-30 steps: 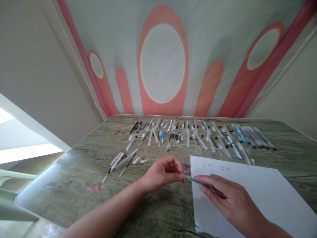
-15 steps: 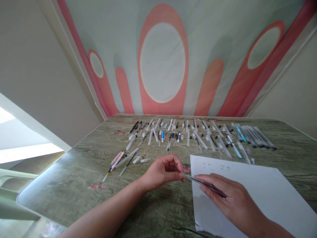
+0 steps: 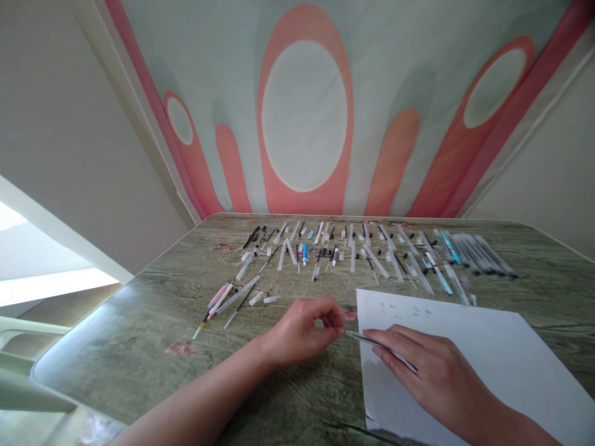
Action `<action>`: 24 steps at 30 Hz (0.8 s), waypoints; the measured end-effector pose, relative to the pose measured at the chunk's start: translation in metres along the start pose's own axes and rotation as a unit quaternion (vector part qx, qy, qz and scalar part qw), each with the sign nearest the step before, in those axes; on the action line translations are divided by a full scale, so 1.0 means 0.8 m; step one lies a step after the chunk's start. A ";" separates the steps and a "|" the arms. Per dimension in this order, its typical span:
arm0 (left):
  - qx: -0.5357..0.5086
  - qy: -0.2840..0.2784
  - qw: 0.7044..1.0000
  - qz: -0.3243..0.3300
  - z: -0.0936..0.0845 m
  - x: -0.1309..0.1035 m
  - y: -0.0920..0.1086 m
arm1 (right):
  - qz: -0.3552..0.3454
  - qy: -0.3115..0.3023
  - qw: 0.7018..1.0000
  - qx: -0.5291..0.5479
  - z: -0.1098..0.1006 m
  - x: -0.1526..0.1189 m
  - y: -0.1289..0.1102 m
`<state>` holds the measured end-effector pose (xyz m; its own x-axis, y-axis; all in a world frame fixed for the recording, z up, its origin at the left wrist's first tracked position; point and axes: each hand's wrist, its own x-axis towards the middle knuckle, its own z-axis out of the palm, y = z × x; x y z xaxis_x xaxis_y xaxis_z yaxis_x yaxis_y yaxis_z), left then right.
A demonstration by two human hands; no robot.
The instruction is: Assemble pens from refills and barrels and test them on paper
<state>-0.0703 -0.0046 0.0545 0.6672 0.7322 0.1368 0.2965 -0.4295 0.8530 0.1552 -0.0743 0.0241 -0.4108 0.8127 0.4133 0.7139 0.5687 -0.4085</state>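
My right hand (image 3: 432,365) holds a slim pen (image 3: 381,344) above the white paper (image 3: 502,353), its clear tip pointing left. At that tip, my left hand (image 3: 307,328) has its thumb and fingers pinched together; whatever lies between them is too small to make out. Small faint marks (image 3: 416,311) show near the paper's upper left. Left of my left hand lie a long clear pen barrel (image 3: 238,295), a dark refill (image 3: 242,306), pink and white pens (image 3: 220,300) and two short clear caps (image 3: 256,298).
Rows of clear barrels, refills and small black parts spread along the back of the wooden table (image 3: 153,322). Several capped pens (image 3: 483,255) lie side by side at the back right. A thin dark strip (image 3: 357,430) is at the near edge.
My left fingers have curled a little more and shifted slightly at the pen's tip. The pen in my right hand has turned slightly. The objects on the table lie as before.
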 end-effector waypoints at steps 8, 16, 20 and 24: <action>0.060 -0.008 0.998 0.018 0.006 -0.002 -0.004 | -0.007 -0.015 0.999 -0.027 0.003 -0.002 -0.001; 0.034 -0.010 0.999 0.014 0.006 0.000 -0.006 | 0.016 -0.011 1.000 0.006 0.011 -0.001 0.002; -0.011 0.008 0.999 -0.033 -0.002 0.003 -0.011 | 0.042 0.012 0.998 0.038 0.010 0.001 0.003; 0.037 0.009 0.998 -0.048 -0.002 0.003 -0.015 | 0.065 0.004 0.996 0.059 0.008 0.002 0.000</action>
<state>-0.0731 0.0030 0.0452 0.6206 0.7813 0.0667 0.4085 -0.3948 0.8230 0.1511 -0.0721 0.0193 -0.3143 0.8793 0.3578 0.6882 0.4706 -0.5522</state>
